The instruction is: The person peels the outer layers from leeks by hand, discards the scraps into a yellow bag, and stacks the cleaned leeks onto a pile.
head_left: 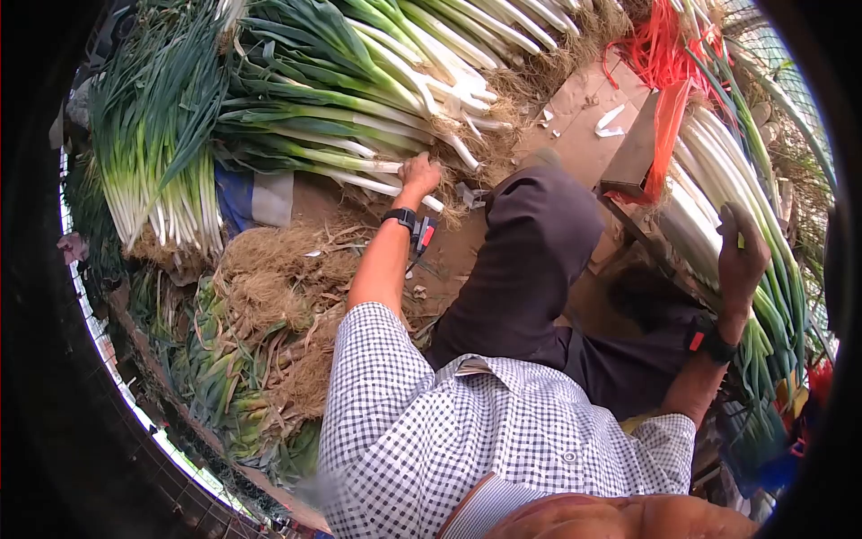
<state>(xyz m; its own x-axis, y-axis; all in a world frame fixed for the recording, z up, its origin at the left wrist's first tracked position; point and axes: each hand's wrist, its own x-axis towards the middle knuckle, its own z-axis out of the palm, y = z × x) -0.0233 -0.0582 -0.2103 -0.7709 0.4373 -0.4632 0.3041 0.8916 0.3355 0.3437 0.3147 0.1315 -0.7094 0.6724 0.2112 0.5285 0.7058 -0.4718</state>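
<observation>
My left hand [419,174] is closed around the white stalk of a leek [368,182] at the near edge of a big pile of leeks [359,81]. The stalk's root end [433,203] sticks out to the right of my fingers. On the right side, my right hand [742,250] is raised over a bundle of leeks [732,171], fingers apart; a small green bit shows by the palm. Whether this hand touches the stalks I cannot tell. The white ends of that bundle lie beside a wooden piece [633,148].
Red plastic strips [660,45] hang at the top right. More leeks [162,153] lie at the left, roots toward me. Below them sits a heap of trimmed roots and leaves [278,296]. Cardboard [579,108] with white scraps covers the ground beyond my knee [548,216].
</observation>
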